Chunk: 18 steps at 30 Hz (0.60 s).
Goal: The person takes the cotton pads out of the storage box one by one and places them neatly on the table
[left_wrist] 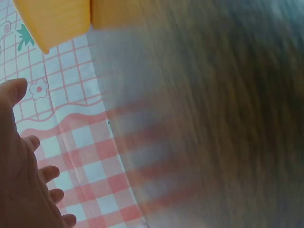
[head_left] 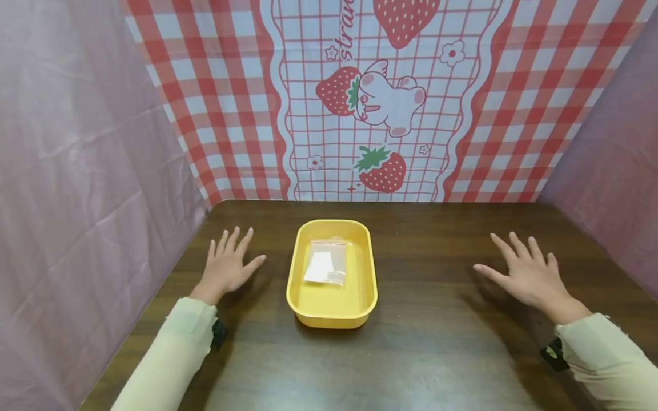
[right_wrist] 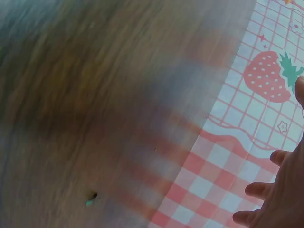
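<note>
A yellow rectangular tray (head_left: 331, 308) with rounded corners stands on the table between the two hands. Inside it lies a small clear plastic zip bag (head_left: 336, 262) with a white piece of paper or card (head_left: 320, 267) in it. My left hand (head_left: 226, 268) is to the left of the tray, palm down with fingers spread, holding nothing. To the far right, my right hand (head_left: 532, 277) is likewise spread and bare. In the left wrist view the tray's side (left_wrist: 57, 19) shows at the top, beyond the thumb.
The dark brown wooden table (head_left: 421, 342) ends at a red-and-white checked cloth (head_left: 231, 114) with strawberry prints behind it. Pink fabric (head_left: 92, 188) hangs along the left side, and more pink fabric (head_left: 612, 154) along the right. A tiny greenish speck (right_wrist: 90, 200) lies on the table in the right wrist view.
</note>
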Available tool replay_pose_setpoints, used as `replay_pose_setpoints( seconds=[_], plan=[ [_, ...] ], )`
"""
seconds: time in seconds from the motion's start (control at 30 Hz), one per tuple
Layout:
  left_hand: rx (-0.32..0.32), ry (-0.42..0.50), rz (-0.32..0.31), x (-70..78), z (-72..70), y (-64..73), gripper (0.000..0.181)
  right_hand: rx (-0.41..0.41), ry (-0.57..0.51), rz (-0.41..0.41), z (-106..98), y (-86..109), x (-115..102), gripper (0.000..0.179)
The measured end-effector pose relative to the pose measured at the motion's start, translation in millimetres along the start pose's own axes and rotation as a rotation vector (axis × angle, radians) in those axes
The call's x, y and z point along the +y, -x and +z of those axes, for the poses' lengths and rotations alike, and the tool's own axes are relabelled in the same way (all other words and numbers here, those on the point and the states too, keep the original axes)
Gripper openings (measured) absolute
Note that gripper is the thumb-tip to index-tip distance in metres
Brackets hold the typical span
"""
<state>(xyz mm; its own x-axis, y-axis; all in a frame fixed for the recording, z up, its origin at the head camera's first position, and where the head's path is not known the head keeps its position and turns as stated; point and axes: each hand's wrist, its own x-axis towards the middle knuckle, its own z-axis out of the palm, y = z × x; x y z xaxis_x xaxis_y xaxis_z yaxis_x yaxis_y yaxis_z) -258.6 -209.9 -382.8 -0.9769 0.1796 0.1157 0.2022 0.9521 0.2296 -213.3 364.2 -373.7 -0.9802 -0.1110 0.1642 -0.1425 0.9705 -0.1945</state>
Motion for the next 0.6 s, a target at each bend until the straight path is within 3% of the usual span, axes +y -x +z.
replay_pose_setpoints(
  seconds=[0.1,0.43,0.6],
  plan=[
    [0.008,0.036,-0.007,1.3,1.1,-0.5,0.080,-0.013,-0.036,0.016,0.4,-1.4,-2.7,0.088],
    [0.039,0.282,-0.011,8.9,3.6,-3.0,0.079,-0.036,-0.112,0.068,-0.1,-9.5,-13.2,0.089],
    [0.046,0.449,-0.012,13.2,4.7,-5.3,0.080,-0.022,-0.148,0.072,2.5,-11.9,-17.5,0.088]
  ],
)
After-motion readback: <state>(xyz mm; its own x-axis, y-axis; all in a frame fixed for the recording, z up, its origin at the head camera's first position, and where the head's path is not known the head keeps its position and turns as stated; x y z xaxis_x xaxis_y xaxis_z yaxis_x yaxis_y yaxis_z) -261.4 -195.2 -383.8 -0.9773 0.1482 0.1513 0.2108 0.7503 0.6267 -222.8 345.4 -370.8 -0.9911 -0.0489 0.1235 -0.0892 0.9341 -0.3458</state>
